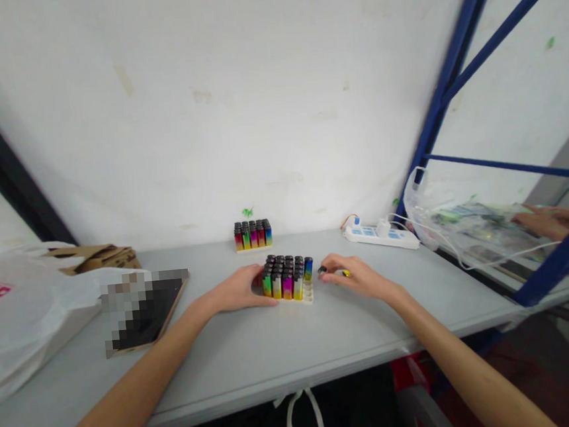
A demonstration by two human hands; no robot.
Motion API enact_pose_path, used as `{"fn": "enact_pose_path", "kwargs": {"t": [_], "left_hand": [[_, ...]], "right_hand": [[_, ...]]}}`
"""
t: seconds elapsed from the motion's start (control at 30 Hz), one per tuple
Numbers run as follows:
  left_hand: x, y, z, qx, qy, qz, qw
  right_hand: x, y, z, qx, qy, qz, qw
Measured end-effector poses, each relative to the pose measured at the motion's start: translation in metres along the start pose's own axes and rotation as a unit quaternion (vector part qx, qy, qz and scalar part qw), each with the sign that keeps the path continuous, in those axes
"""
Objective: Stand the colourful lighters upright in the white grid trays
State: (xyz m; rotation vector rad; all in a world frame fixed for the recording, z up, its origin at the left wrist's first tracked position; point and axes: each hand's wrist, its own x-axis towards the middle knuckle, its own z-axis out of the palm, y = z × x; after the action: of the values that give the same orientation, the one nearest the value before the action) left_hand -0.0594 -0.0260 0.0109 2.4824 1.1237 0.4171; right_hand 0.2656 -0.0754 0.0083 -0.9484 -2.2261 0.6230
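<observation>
A white tray (308,296) holds rows of lighters (287,283) with black tops and bright, multicoloured bodies. Its right-hand column has bare slots at the front and a blue-and-yellow lighter (308,268) standing at the back. My left hand (241,289) grips the tray's left end, thumb along the front and fingers round the side. Just right of the tray, my right hand (357,277) is closed on a single lighter (346,273); its black top and yellow end show, the middle hidden by fingers.
Behind stands a second tray of lighters (253,235) near the wall. A power strip (381,236) with cables lies back right. At left are a dark tablet-like panel (156,311), a white plastic bag (38,308) and cardboard (94,258). Beyond the blue frame (434,107), another person's hands (549,220) show.
</observation>
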Motion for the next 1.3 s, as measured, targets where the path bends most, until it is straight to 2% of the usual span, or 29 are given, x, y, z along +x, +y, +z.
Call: {"fn": "enact_pose_path", "kwargs": {"t": [0.13,0.27,0.37,0.43,0.53,0.63,0.73,1.0,1.3], "left_hand": [[0.000,0.001,0.000,-0.019,0.008,0.006,1.000],[-0.001,0.003,-0.001,-0.040,0.010,0.018,0.999],[0.000,0.003,-0.001,-0.035,0.013,0.008,0.999],[0.000,0.001,0.000,-0.019,0.012,-0.002,1.000],[0.001,-0.002,0.001,0.005,0.006,-0.013,1.000],[0.001,-0.002,0.001,0.004,0.003,-0.015,1.000],[0.001,0.000,0.000,-0.002,0.002,-0.018,1.000],[0.001,0.000,0.000,0.004,0.005,-0.017,1.000],[0.000,0.000,0.000,0.000,0.006,-0.015,1.000]], "right_hand": [[0.015,0.000,0.007,0.175,0.071,0.050,0.981],[0.030,-0.006,0.015,0.330,0.118,0.122,0.929],[0.036,-0.008,0.023,0.376,0.146,0.195,0.894],[0.038,-0.005,0.029,0.361,0.176,0.228,0.887],[0.038,-0.001,0.038,0.319,0.222,0.246,0.888],[0.036,0.002,0.043,0.279,0.240,0.236,0.899],[0.035,0.002,0.045,0.267,0.236,0.231,0.905],[0.036,-0.002,0.043,0.299,0.216,0.246,0.897],[0.035,0.007,0.048,0.262,0.213,0.221,0.915]]}}
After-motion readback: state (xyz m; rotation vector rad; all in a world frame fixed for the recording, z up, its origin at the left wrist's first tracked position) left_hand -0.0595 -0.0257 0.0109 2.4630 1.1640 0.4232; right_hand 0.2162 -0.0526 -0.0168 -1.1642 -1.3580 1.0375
